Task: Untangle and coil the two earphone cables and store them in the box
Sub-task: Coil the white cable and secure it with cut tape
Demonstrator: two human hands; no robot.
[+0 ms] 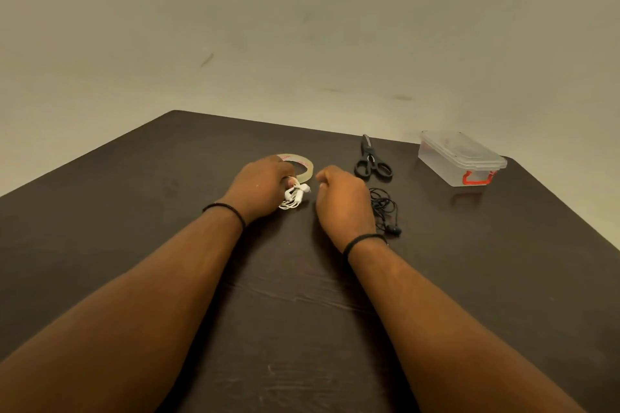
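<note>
White earphones: a small bundle of white earphones [295, 196], thin cable gathered in tight loops with the earbuds poking out at the top right; it lies on the dark table [167, 184], touching the near edge of the tape roll [303, 166].
Left hand: the left hand [260, 188] covers the bundle's left side, its fingers curled round the cable loops and holding them; a dark band circles its wrist.
Right hand: the right hand [342, 199] is just right of the white bundle, apart from it, fingers loosely curled inward with nothing between them; the fingertips are hidden behind the back of the hand, and the wrist wears a dark band.
Black earphones: the black earphones [385, 209] lie in loose, uneven loops on the table right of the right hand, one earbud at the near end.
Tape roll: clear, flat on the table, partly behind the left hand.
Scissors: black scissors [370, 159] right of the tape roll, closed, blades pointing away.
Box: a clear plastic box [461, 157] with lid on and a red latch, well right of the tape roll, past the scissors.
</note>
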